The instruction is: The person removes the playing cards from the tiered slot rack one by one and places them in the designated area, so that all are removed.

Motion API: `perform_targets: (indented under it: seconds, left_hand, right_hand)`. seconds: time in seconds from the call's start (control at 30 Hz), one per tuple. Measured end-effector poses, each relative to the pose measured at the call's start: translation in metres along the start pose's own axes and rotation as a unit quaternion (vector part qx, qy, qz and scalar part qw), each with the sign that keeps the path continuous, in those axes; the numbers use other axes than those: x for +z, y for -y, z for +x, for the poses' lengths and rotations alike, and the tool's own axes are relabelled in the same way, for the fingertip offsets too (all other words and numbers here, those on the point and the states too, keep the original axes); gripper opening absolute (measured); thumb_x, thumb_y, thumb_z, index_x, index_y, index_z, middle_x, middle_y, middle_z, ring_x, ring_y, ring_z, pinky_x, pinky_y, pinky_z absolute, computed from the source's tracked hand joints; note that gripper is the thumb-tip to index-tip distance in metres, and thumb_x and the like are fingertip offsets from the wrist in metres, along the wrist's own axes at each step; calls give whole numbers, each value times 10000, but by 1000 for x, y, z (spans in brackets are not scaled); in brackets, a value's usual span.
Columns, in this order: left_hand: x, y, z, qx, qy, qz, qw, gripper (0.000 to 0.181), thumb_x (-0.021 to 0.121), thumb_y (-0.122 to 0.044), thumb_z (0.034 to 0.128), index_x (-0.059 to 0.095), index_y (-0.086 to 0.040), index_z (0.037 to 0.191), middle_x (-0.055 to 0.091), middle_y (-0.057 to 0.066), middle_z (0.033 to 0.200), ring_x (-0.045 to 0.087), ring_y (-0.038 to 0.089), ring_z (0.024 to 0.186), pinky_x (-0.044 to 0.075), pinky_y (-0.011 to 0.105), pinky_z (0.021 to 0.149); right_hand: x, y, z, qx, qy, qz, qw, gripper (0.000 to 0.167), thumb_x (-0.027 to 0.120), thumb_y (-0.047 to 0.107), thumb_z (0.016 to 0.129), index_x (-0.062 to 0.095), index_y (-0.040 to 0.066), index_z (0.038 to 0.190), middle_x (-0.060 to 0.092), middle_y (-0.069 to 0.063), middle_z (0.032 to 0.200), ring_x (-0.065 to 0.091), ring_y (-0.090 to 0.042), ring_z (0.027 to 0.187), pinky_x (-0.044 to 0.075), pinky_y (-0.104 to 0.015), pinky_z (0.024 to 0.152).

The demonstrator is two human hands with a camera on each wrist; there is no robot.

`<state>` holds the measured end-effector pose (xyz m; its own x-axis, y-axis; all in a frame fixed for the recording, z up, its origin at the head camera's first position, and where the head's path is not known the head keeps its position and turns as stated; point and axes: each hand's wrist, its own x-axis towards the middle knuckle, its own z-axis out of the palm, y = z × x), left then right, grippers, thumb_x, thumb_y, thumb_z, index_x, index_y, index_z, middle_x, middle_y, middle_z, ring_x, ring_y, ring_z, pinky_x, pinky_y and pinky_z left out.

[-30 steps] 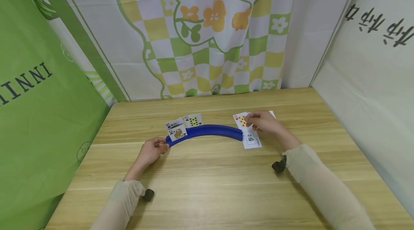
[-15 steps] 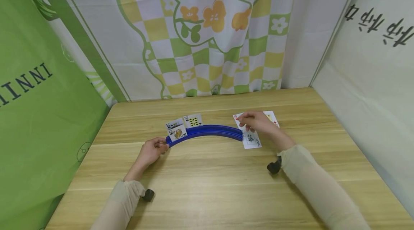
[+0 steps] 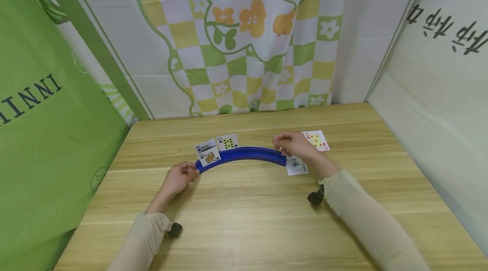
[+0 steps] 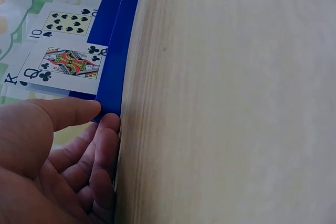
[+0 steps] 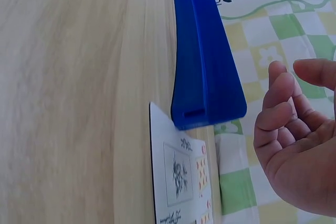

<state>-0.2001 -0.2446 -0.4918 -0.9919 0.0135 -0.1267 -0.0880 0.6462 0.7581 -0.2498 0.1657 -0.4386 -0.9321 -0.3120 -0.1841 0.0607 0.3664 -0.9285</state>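
Note:
A curved blue card holder (image 3: 248, 153) lies on the table, its left end pinched between thumb and fingers of my left hand (image 3: 178, 181). At that end stand a queen of clubs (image 3: 209, 157), a king (image 3: 206, 146) behind it and a ten of spades (image 3: 227, 141). My right hand (image 3: 299, 147) hovers by the holder's right end, fingers loosely bent with nothing between them in the right wrist view. Under and beside it lie a joker (image 3: 297, 166), a five of diamonds (image 3: 317, 140) and a red card (image 5: 201, 174), mostly hidden in the head view.
The wooden table (image 3: 244, 220) extends in front of the holder. A checked, flowered curtain (image 3: 244, 67) hangs behind the table's far edge, with a green cloth (image 3: 49, 144) on the left and a white one (image 3: 434, 106) on the right.
My right hand has moved left over the red eight toward the holder's right end, uncovering the five of diamonds. The left hand and holder have stayed in place.

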Motion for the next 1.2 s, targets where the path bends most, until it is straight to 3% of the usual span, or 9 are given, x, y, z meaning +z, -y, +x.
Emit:
perform_targets:
  seconds: [0.37, 0.7, 1.2]
  left_hand:
    - [0, 1, 0, -31, 6, -21, 10000, 328, 674, -176, 937, 654, 9, 1207, 749, 112, 899, 633, 122, 715, 466, 246, 592]
    - [0, 1, 1, 5, -36, 0, 10000, 325, 678, -170, 936, 653, 12, 1205, 748, 120, 896, 635, 121, 704, 470, 245, 588]
    - [0, 3, 1, 23, 7, 36, 10000, 332, 674, -177, 937, 649, 12, 1209, 750, 124, 907, 641, 126, 716, 473, 252, 600]
  right_hand:
    - [12, 6, 2, -116, 105, -78, 9998, 283, 543, 257, 1021, 633, 77, 1220, 696, -118, 1044, 591, -197, 769, 487, -291, 657]
    - [25, 17, 7, -327, 56, -52, 9994, 267, 568, 241, 1009, 650, 56, 1183, 714, -137, 1015, 577, -170, 724, 473, -265, 619]
    - [39, 24, 19, -391, 122, -76, 9991, 262, 555, 259, 1018, 650, 99, 1203, 704, -187, 1118, 595, -219, 767, 475, -283, 648]
